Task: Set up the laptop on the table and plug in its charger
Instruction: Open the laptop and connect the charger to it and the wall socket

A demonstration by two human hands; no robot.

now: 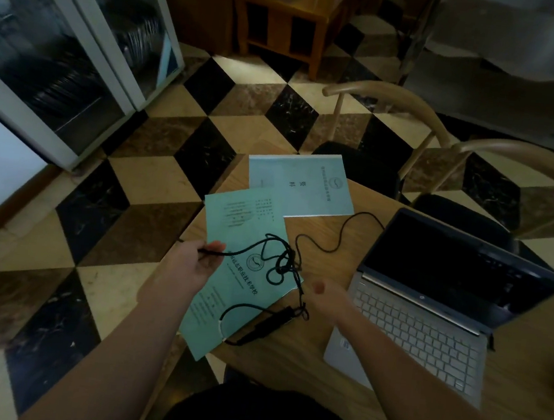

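A silver laptop (428,314) stands open on the wooden table (304,359) at the right, its screen dark. A black charger cable (277,261) lies tangled over a green booklet, and one strand runs right to the laptop's left side. The black charger brick (270,323) rests on the table near the booklet's lower edge. My left hand (195,262) pinches one end of the cable at the table's left edge. My right hand (324,297) hovers blurred between the tangle and the laptop, fingers apart, holding nothing.
Two green booklets (300,185) (224,307) lie on the table's left part, the nearer one overhanging the edge. Two curved-back chairs (383,98) stand beyond the table. A glass-door cabinet (63,50) stands at left on the checkered floor.
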